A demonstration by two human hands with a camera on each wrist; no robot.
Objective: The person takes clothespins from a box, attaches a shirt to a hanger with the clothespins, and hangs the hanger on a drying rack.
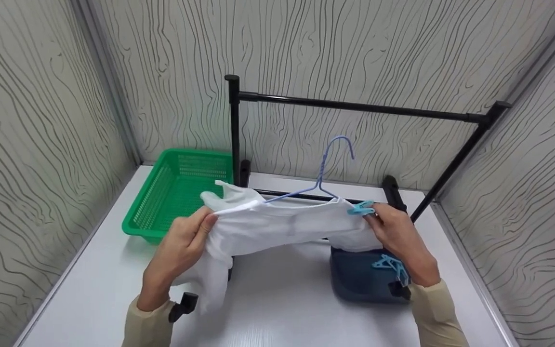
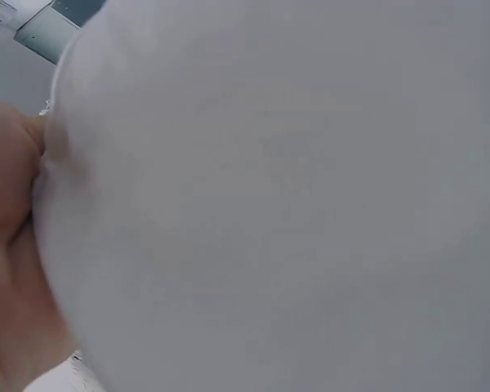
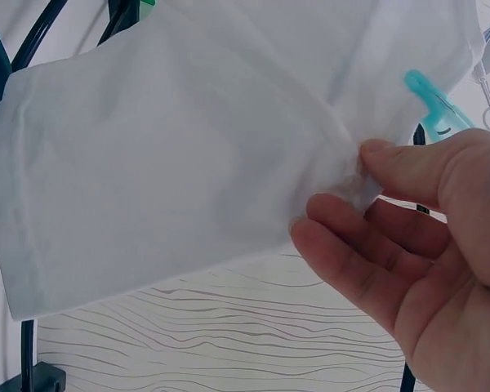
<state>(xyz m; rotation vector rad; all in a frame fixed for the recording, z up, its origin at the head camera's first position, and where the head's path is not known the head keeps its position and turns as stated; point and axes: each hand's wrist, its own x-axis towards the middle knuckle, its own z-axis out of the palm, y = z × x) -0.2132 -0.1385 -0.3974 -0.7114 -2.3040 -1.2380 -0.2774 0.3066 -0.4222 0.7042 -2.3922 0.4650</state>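
Observation:
A white shirt [image 1: 282, 224] hangs stretched between both hands, with a blue wire hanger [image 1: 320, 176] inside it and the hook rising above the neckline. At its left shoulder, my left hand [image 1: 181, 241] pinches the cloth between thumb and fingers. In the left wrist view the white cloth [image 2: 269, 196] covers most of the picture. My right hand [image 1: 400, 236] pinches the other shoulder, thumb against curled fingers, and the sleeve spreads out in the right wrist view. A light-blue clothespin [image 1: 362, 208] clips the neckline edge right beside the right fingertips.
Behind the shirt stands a black clothes rack [image 1: 354, 107] with a horizontal top bar. On the left sits a green plastic basket [image 1: 135, 229]. Below the right hand is a dark blue bin [image 1: 354, 284] with light-blue clothespins [image 1: 390, 264]. Patterned walls [image 1: 41, 120] enclose the white table [image 1: 277, 318].

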